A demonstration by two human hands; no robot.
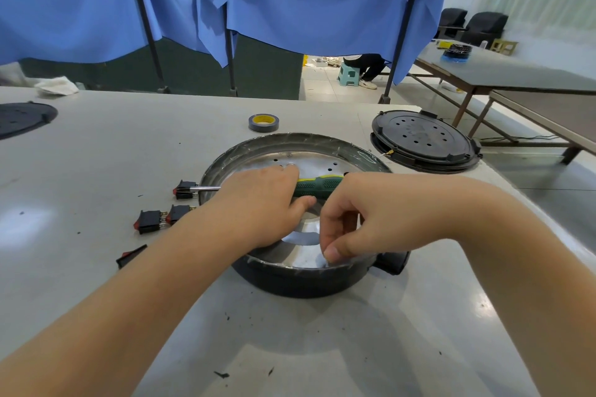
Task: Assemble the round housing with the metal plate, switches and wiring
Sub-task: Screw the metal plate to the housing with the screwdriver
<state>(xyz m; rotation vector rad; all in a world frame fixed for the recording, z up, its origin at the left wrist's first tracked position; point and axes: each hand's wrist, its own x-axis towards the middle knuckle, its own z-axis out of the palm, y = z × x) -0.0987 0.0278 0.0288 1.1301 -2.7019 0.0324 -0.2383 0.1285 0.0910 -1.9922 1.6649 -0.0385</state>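
Lying beside one housing (290, 280) — four switches (150, 221), one screwdriver (317, 185).

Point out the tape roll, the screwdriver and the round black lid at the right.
tape roll (263, 122), head view, yellow inner core.
screwdriver (317, 185), head view, green handle.
round black lid (422, 138), head view, perforated top face.

nothing readable anywhere in view. no legible print on the tape roll (263, 122), the screwdriver handle (317, 185), the rocker switches (161, 219) or the black round cover (422, 138).
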